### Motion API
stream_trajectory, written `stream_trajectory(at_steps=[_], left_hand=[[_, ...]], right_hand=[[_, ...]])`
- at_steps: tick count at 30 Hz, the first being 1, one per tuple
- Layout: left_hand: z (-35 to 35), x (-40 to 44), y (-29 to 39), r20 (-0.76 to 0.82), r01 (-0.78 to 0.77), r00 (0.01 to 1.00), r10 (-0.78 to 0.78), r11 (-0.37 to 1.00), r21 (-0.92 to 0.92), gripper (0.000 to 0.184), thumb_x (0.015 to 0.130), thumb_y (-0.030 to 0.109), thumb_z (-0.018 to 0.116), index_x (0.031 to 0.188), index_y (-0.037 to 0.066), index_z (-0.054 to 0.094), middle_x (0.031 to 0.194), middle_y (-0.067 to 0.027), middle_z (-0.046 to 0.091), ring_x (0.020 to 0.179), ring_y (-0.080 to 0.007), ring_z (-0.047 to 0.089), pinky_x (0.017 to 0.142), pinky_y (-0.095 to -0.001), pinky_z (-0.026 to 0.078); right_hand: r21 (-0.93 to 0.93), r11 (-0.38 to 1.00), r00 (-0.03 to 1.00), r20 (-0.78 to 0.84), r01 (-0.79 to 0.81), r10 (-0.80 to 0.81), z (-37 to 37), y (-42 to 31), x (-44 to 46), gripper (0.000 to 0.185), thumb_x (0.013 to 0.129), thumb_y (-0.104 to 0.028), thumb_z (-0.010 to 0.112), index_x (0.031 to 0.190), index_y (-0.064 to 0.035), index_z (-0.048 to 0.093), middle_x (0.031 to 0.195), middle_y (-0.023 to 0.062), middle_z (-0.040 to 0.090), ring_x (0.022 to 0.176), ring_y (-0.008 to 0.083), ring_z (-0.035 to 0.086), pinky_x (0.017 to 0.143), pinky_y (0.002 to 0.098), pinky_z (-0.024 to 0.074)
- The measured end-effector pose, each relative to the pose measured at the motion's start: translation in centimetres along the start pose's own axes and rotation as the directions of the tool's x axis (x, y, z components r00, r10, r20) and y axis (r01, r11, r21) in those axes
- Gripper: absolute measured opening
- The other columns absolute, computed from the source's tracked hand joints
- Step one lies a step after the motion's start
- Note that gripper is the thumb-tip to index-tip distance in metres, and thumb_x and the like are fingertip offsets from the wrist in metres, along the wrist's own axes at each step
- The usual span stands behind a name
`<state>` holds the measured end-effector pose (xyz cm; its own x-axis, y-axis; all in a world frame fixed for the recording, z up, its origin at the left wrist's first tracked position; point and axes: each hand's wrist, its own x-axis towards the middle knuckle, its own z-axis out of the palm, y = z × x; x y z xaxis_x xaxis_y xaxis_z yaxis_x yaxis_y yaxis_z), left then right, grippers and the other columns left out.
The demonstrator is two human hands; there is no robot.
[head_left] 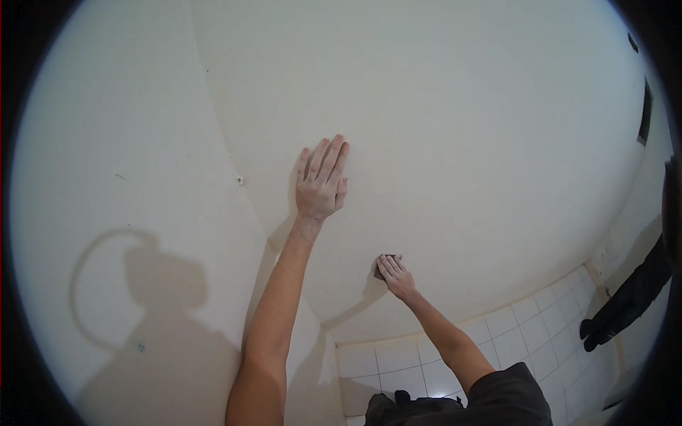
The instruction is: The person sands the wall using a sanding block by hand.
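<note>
My left hand (321, 182) lies flat against the pale wall (440, 142), fingers stretched upward and holding nothing. Lower and to the right, my right hand (396, 275) presses a small dark flat block (379, 270) against the same wall. The block shows at the left and top edges of the fingers; the rest of it is under the hand.
A wall corner runs down left of my left hand. White floor tiles (447, 355) lie below. At the right edge stands another person in dark trousers (632, 295). A small fitting (240, 181) sits near the corner.
</note>
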<state>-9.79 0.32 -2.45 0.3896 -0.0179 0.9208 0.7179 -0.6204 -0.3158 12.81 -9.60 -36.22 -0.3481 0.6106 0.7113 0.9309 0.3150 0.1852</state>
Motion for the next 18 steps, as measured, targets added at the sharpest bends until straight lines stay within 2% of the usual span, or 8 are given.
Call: stream_trajectory(at_steps=[3, 7, 11, 13, 18], left_hand=[[0.0, -0.2, 0.2, -0.005, -0.007, 1.0, 0.007, 1.0, -0.009, 0.054, 0.101, 0.025, 0.04, 0.151, 0.01, 0.054, 0.16, -0.0034, 0.049, 0.149, -0.0229, 0.042, 0.126, -0.0492, 0.026], [0.2, -0.1, 0.0, -0.006, -0.013, 1.0, 0.013, 1.0, -0.012, 0.055, 0.099, 0.024, 0.042, 0.151, 0.01, 0.054, 0.16, -0.0039, 0.049, 0.148, -0.0233, 0.042, 0.125, -0.0493, 0.026], [0.3, -0.1, 0.1, -0.01, -0.01, 1.0, 0.009, 1.0, -0.024, 0.055, 0.099, 0.023, 0.042, 0.15, 0.009, 0.055, 0.159, -0.0048, 0.05, 0.149, -0.0237, 0.042, 0.125, -0.0497, 0.026], [0.2, -0.1, 0.1, -0.007, -0.004, 1.0, 0.004, 1.0, -0.027, 0.055, 0.099, 0.023, 0.042, 0.15, 0.009, 0.055, 0.159, -0.005, 0.05, 0.148, -0.0239, 0.043, 0.125, -0.0499, 0.026], [0.2, -0.1, 0.1, -0.009, -0.008, 1.0, 0.008, 1.0, -0.022, 0.054, 0.101, 0.025, 0.041, 0.151, 0.009, 0.055, 0.16, -0.0043, 0.049, 0.148, -0.0244, 0.044, 0.126, -0.05, 0.026]], right_hand=[[0.034, 0.999, 0.998, -0.063, 0.018, -0.016, -1.8, 0.8, 3.3, 0.057, 0.09, -0.014, 0.057, 0.145, 0.0007, 0.054, 0.154, 0.0157, 0.053, 0.141, 0.031, 0.054, 0.116, 0.0449, 0.0444], [0.046, 0.996, 0.939, -0.334, -0.074, 0.086, -7.6, 2.1, 13.9, 0.062, 0.086, -0.007, 0.059, 0.147, 0.0048, 0.05, 0.154, 0.022, 0.052, 0.141, 0.0354, 0.053, 0.118, 0.0484, 0.0415], [0.02, 0.988, 0.869, -0.474, -0.153, 0.144, -13.1, 3.3, 21.6, 0.065, 0.086, -0.004, 0.058, 0.15, 0.0056, 0.046, 0.157, 0.0238, 0.047, 0.145, 0.0379, 0.048, 0.12, 0.0517, 0.0384], [0.005, 0.983, 0.843, -0.512, -0.186, 0.162, -12.6, 3.3, 22.1, 0.066, 0.087, -0.003, 0.056, 0.151, 0.0059, 0.044, 0.16, 0.0242, 0.044, 0.148, 0.0391, 0.044, 0.121, 0.0529, 0.0362], [0.004, 0.984, 0.88, -0.447, -0.176, 0.159, -7.9, 1.8, 16.7, 0.064, 0.086, -0.003, 0.057, 0.149, 0.0051, 0.048, 0.156, 0.023, 0.048, 0.145, 0.0388, 0.047, 0.12, 0.0522, 0.0375]])
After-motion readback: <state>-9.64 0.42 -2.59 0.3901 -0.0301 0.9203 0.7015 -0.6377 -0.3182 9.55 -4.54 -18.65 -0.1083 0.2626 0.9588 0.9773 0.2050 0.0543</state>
